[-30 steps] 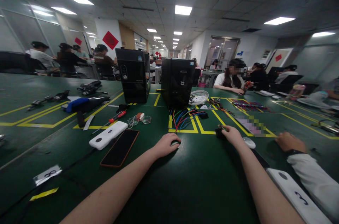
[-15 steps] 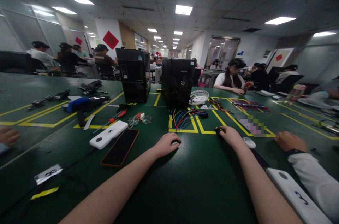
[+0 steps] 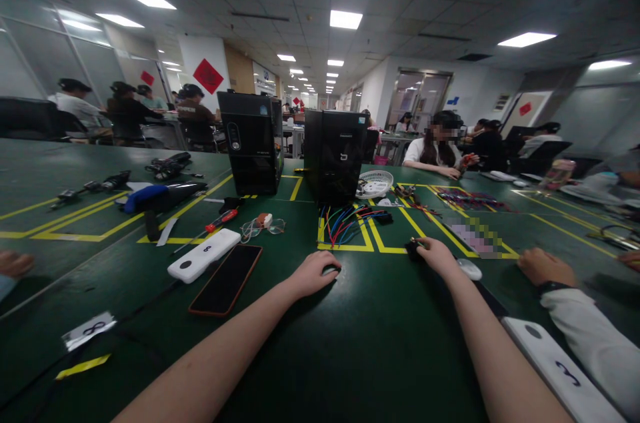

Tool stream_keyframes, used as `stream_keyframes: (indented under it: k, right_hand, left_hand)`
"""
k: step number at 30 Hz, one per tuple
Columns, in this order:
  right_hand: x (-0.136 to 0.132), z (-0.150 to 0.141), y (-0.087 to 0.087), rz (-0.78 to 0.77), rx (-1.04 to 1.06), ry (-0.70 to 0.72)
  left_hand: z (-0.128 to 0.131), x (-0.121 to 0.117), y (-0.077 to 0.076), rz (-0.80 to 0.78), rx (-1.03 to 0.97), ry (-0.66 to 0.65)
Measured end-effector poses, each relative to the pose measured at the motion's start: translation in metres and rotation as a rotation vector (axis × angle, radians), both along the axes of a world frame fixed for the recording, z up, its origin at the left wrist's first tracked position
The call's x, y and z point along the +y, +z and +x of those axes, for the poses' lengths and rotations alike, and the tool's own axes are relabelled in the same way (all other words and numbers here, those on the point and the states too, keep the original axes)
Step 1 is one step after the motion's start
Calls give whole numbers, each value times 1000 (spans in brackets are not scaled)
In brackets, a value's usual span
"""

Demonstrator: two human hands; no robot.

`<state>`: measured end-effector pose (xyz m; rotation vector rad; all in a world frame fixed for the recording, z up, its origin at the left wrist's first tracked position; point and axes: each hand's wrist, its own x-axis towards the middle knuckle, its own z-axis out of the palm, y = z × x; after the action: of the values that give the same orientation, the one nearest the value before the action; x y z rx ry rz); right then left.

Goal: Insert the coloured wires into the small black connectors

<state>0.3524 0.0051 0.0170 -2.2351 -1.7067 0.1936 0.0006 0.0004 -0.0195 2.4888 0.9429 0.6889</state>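
My left hand [image 3: 316, 271] rests on the green table, its fingers loosely curved, with a gap between thumb and forefinger and nothing visible in it. Just beyond it lies a bundle of red, blue, green and black wires [image 3: 345, 223] in front of a black computer tower [image 3: 334, 156]. To the right, the fingertips of my right hand [image 3: 436, 256] are closed on a small black piece [image 3: 413, 249] at the table top; its exact kind is too small to tell. A white computer mouse [image 3: 470, 269] lies beside my right wrist.
A phone [image 3: 227, 279], white power strip [image 3: 205, 255], red screwdriver [image 3: 220, 221] and glasses [image 3: 273, 226] lie left. Another tower [image 3: 251, 143] and a white basket [image 3: 375, 184] stand farther back. At right are a co-worker's hand [image 3: 546, 268] and another white strip [image 3: 555, 363].
My right fingertips have shifted slightly at the small black piece. My left hand rests in the same place, and the view has moved only a little.
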Motion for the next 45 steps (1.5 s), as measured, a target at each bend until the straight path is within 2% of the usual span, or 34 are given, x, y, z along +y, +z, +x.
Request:
stream_keyframes:
  k: [4, 9, 14, 20, 26, 30, 36, 38, 42, 45]
  right_hand:
    - [0, 3, -1, 59, 115, -32]
    - [1, 2, -3, 109, 130, -45]
    - [3, 4, -6, 42, 68, -5]
    - [4, -6, -5, -49, -112, 25]
    - [4, -10, -1, -94, -112, 35]
    - [2, -4, -3, -35, -75, 53]
    - [-1, 2, -3, -19, 18, 2]
    - [-1, 5, -2, 9, 8, -9]
    - [-4, 12, 1, 76, -34, -137]
    - [-6, 18, 1, 82, -50, -151]
  left_hand:
    - [0, 0, 0, 0, -3, 2]
    - [-1, 0, 1, -4, -3, 2]
    - [-1, 0, 0, 0, 0, 4]
    - [-1, 0, -1, 10, -1, 0]
    - [0, 2, -3, 18, 5, 2]
    - [-1, 2, -3, 19, -7, -6]
    - [-1, 1, -2, 11, -10, -9]
    - [-1, 2, -2, 9, -12, -9]
    - [-1, 2, -4, 9, -9, -3]
    - [-1, 3, -4, 14, -7, -4]
